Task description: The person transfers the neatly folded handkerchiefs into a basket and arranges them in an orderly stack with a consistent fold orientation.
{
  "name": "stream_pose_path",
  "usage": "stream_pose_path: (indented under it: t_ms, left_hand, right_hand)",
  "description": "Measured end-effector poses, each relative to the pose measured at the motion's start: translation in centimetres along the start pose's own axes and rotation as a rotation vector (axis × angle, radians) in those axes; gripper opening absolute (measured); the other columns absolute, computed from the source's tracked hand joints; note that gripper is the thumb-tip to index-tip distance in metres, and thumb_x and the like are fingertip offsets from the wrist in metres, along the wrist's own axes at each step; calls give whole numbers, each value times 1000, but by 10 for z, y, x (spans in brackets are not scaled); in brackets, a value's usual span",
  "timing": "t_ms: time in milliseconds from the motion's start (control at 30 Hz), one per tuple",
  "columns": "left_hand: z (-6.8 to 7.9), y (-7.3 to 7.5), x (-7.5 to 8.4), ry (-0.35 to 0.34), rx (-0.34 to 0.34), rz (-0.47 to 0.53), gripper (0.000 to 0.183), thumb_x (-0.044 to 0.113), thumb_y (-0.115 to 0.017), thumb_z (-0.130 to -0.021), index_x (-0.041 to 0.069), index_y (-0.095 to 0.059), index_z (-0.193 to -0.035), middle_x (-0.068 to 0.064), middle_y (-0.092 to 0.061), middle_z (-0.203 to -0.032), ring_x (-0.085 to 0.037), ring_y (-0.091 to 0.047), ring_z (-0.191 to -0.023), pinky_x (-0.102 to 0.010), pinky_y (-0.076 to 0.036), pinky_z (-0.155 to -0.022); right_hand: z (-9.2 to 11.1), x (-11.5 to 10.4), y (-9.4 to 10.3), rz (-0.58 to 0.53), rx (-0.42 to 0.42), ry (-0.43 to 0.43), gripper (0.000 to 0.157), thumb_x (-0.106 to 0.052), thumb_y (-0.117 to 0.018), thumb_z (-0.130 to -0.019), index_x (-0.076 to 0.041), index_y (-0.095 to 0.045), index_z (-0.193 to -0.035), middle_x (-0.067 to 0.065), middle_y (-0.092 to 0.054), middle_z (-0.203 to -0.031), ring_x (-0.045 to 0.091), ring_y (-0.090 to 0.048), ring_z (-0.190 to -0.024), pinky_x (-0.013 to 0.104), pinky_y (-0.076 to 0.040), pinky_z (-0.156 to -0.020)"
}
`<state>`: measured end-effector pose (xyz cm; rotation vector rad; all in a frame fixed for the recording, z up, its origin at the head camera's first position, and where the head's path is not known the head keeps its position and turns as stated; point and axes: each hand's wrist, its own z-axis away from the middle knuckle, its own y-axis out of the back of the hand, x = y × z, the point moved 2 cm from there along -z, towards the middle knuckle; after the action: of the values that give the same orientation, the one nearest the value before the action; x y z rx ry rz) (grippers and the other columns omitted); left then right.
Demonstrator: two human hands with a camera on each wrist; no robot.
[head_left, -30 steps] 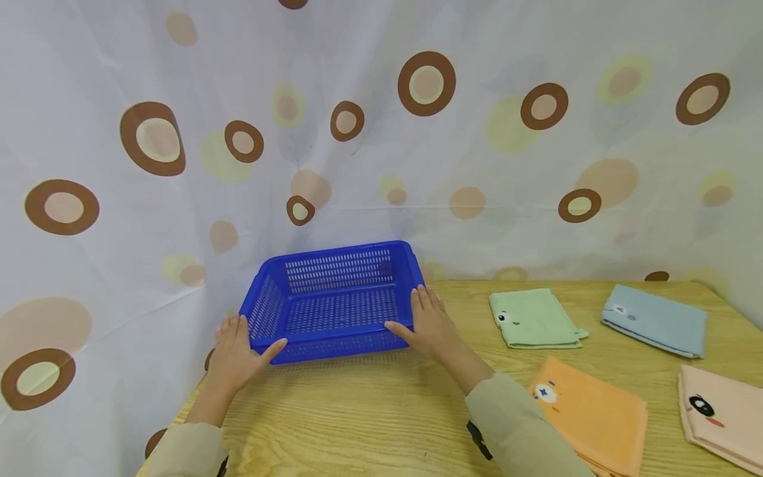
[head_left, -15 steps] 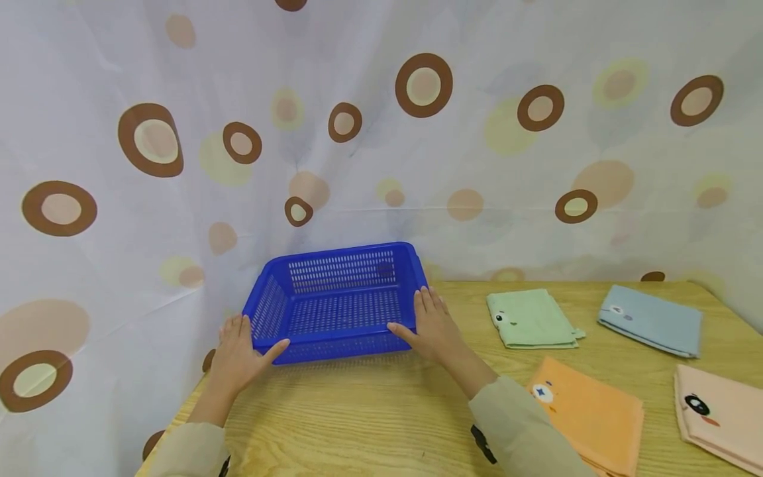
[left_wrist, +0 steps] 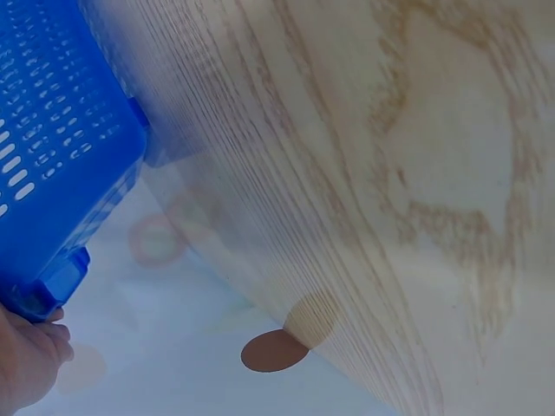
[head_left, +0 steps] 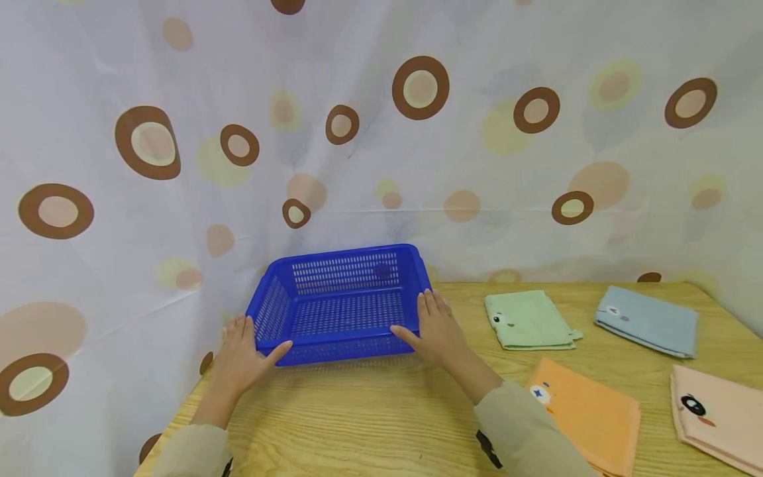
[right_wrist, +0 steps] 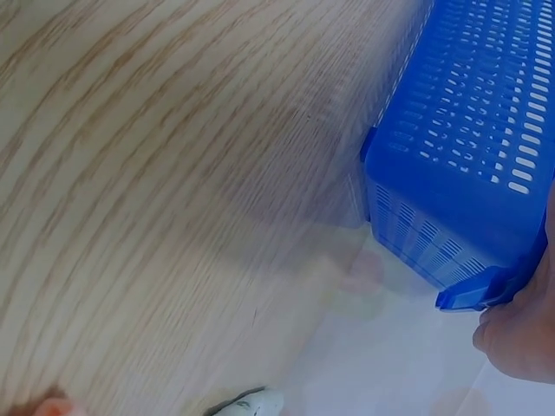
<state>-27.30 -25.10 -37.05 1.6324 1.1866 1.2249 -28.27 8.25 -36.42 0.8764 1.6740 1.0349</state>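
A blue plastic basket point(head_left: 348, 336) with slotted walls stands at the back left of the table, its inside bare. My left hand point(head_left: 238, 358) holds its near left corner, thumb along the front rim and fingers over the left side. At the near right corner, my right hand point(head_left: 438, 331) holds the rim in the same manner. Both wrist views show the basket's outer wall, with part of the left hand point(left_wrist: 26, 364) and of the right hand point(right_wrist: 525, 334) at its rim; most of the fingers are hidden there.
Right of the basket lie several folded towels: green point(head_left: 530, 321), blue point(head_left: 646, 322), orange point(head_left: 587, 417) and pink point(head_left: 718, 414). The orange one lies beside my right forearm. A patterned curtain point(head_left: 369, 165) hangs behind and left of the wooden table point(head_left: 357, 424).
The basket and both hands have shifted slightly to the right, while the towels and curtain drift a little left in view. Both hands keep their hold.
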Motion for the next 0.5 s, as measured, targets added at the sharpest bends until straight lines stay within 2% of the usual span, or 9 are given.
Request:
stream_pose_path:
  t_ms: [133, 300, 500]
  left_hand:
    - [0, -1, 2, -8, 13, -13, 105, 66, -46, -81, -18, -17, -137, -38, -17, -143, -52, -12, -133, -66, -18, -105]
    - [-2, -4, 3, -23, 20, 5, 105, 65, -48, -81, -19, -17, -137, -38, -17, -143, -50, -11, -134, -59, -10, -111]
    - [-2, -6, 5, -31, 30, 37, 104, 63, -51, -81, -19, -18, -136, -37, -19, -143, -50, -9, -135, -59, -8, -111]
  right_hand:
    - [0, 3, -1, 22, 7, -2, 88, -57, -41, -90, 10, -17, -141, 26, -14, -149, 37, -8, -140, 48, -10, -116]
    - [0, 6, -2, 46, 11, -4, 88, -58, -40, -89, 10, -18, -141, 26, -15, -149, 37, -9, -140, 48, -10, -116]
    - [2, 8, 0, 54, 9, -3, 88, -58, -40, -90, 11, -18, -141, 27, -15, -149, 38, -9, -140, 49, -11, -116]
